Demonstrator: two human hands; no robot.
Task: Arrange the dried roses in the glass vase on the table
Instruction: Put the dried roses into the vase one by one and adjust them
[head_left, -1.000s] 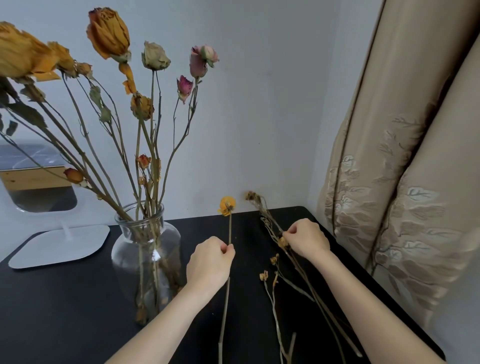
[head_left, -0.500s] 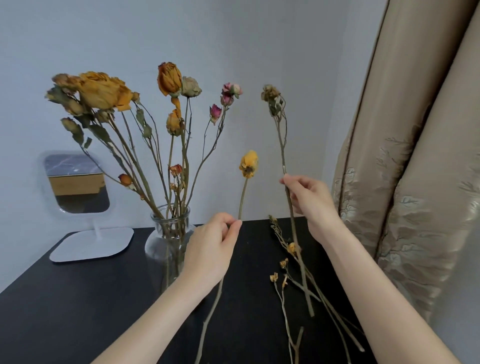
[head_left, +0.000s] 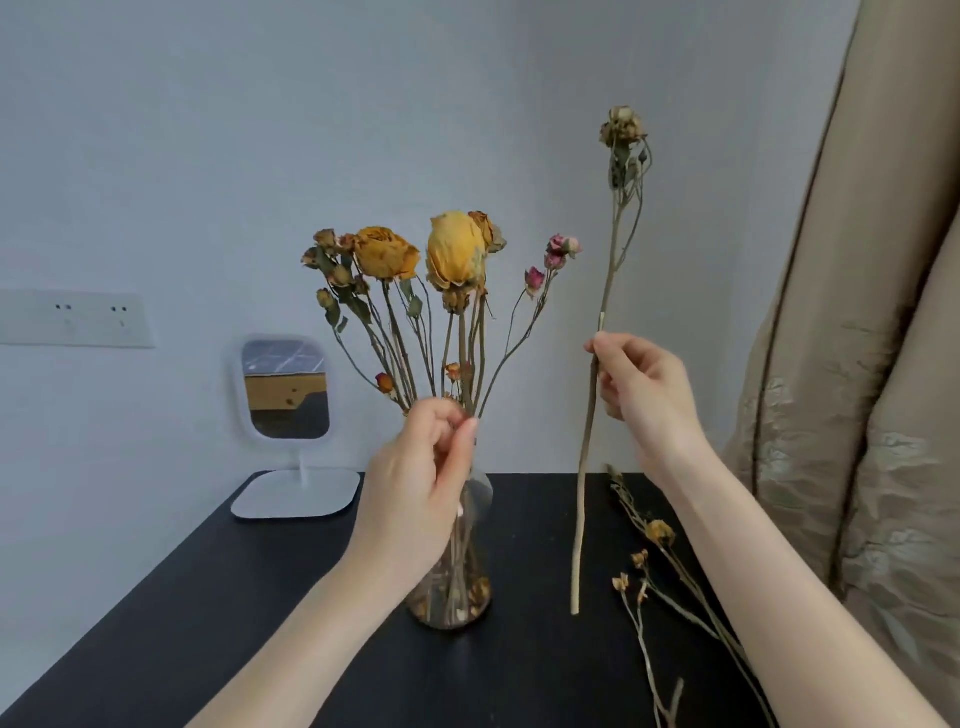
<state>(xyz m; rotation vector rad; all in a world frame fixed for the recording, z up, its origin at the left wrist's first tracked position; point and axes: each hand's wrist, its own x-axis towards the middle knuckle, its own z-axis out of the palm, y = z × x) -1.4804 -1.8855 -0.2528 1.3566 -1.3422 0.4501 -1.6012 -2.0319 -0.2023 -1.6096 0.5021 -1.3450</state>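
The glass vase stands on the black table and holds several dried roses, orange and pink. My left hand is in front of the vase's neck and pinches the stem of a yellow rose, whose head stands among the bouquet. Whether its lower end is in the vase is hidden by my hand. My right hand, to the right of the vase, grips a long brownish dried rose upright by mid-stem. The stem's lower end hangs just above the table.
Several loose dried stems lie on the table at the right, under my right forearm. A small white standing mirror is at the back left. A beige curtain hangs close on the right, and a wall socket plate is at left.
Both hands have lifted their roses off the table. My left hand has carried the yellow rose leftward to the vase; my right hand has raised the long rose upright.
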